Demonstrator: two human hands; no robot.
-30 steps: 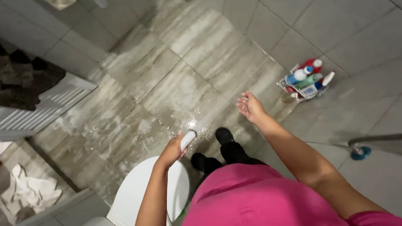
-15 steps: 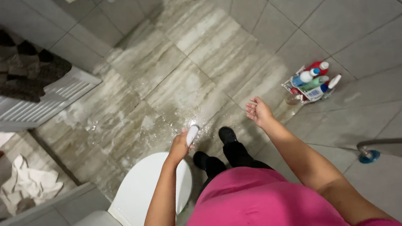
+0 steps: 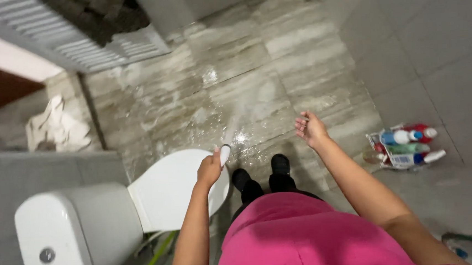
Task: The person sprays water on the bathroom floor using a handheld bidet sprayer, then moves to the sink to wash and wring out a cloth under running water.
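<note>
Bathroom, seen from above, l. to r.: one crumpled white cloth lies on the ledge by the wall, well apart from the spray, prob. to keep it out of the water. Below it, one white toilet, tank nearest the camera, lid shut, likely so no water gets in the bowl. Just beside the lid's front edge, the person's left hand is clenched round a small white sprayer head, nozzle angled down and away from the body so the jet lands ahead of the feet. The stone-look floor tiles shine wet, w/ puddles in front of the toilet. Two black shoes stand side by side behind the wet patch. The right hand is released, fingers loosely spread, grasping nothing, held out to the side, apparently for balance. Far r., one wire caddy sits on the grey floor against the tiled wall, holding approx. four bottles on their sides (red, blue-capped, green, white); exact count hard to tell. It is parked near the spray zone but outside it.
</note>
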